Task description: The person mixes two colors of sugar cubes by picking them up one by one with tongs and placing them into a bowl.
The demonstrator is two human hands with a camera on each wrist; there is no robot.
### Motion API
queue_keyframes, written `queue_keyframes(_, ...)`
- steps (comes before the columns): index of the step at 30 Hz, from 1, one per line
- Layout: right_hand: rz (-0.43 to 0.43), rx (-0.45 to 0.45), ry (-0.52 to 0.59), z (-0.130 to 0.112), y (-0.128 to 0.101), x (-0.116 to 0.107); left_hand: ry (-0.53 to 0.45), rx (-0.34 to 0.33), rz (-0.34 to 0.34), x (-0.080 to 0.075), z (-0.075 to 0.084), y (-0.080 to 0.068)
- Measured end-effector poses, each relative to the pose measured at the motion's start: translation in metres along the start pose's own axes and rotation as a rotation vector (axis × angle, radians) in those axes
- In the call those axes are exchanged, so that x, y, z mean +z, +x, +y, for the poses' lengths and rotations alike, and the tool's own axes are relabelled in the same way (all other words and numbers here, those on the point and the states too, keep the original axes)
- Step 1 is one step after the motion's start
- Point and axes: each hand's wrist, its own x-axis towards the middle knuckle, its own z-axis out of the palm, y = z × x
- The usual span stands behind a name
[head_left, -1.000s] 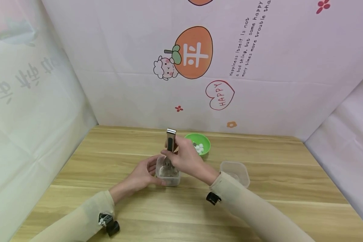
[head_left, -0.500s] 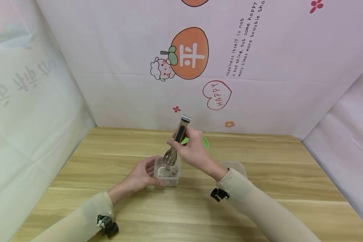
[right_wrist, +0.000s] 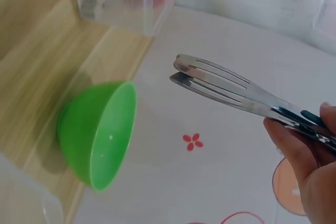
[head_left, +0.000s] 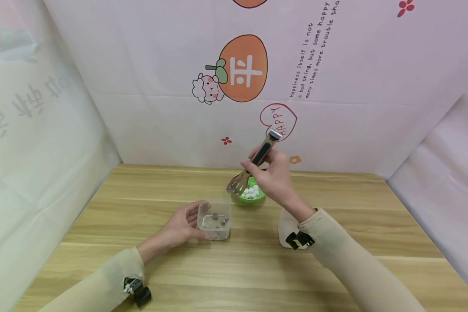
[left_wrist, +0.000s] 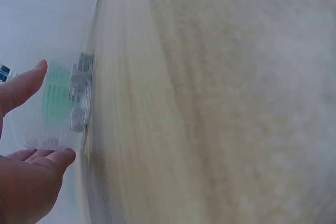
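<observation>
My left hand (head_left: 191, 223) holds a small clear container (head_left: 214, 220) on the wooden table, thumb (left_wrist: 21, 85) on one side and fingers (left_wrist: 39, 163) on the other. A few grey pieces (head_left: 217, 217) lie in it, and they show blurred as grey pieces (left_wrist: 79, 98) in the left wrist view. My right hand (head_left: 263, 167) grips metal tongs (head_left: 257, 160) by the handle. Their tips hang just above a green bowl (head_left: 257, 197) of white pieces (head_left: 250, 191). In the right wrist view the tongs (right_wrist: 226, 85) are nearly closed with nothing between them, beside the green bowl (right_wrist: 100, 135).
A second clear container (head_left: 285, 223) stands right of the first, partly hidden by my right wrist. A printed pink backdrop (head_left: 234, 86) walls the table at the back and both sides. Bare wooden table (head_left: 234, 268) lies in front of my hands.
My right hand lifted the tongs out of the clear container and carried them up and to the right, over the green bowl. My left hand stayed on the container.
</observation>
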Motion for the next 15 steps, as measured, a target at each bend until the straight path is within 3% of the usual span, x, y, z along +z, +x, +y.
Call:
queue_keyframes(9,0.053,0.000,-0.110,0.020,0.004,-0.014,-0.019,-0.019,0.018,0.001,-0.002,0.001)
queue_keyframes(15,0.025,0.045,-0.177,0.027,0.000,-0.013,-0.011,-0.031,0.024,0.001,0.000,0.000)
